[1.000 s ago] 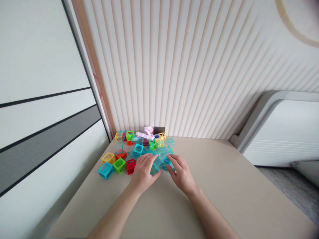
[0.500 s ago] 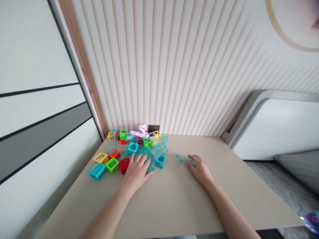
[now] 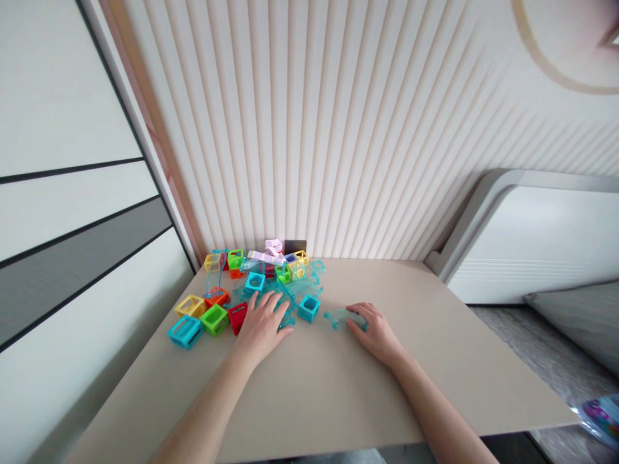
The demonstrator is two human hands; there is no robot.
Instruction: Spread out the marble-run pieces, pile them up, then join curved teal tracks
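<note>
My left hand [image 3: 262,325] lies with its fingers spread over the near edge of a heap of clear teal track pieces [image 3: 285,293]. Whether it grips any of them is hidden. Close to its fingertips are a teal cube frame [image 3: 255,282] and a red cube frame [image 3: 238,318]; another teal cube frame [image 3: 308,309] stands to its right. Over on the right, my right hand [image 3: 374,330] is closed on one end of a clear teal track piece [image 3: 337,317] just at the tabletop, its free end pointing left.
Green [image 3: 214,320], yellow [image 3: 190,305] and orange [image 3: 217,296] cube frames lie on the table's left. Pale pink pieces [image 3: 273,247] and a dark box [image 3: 294,247] sit by the ribbed wall [image 3: 309,129]. A white cabinet [image 3: 72,225] rises at the left.
My right hand has shifted left with the track piece, nearer to the heap. My left hand stays over the track pieces; the whole view has shifted slightly.
</note>
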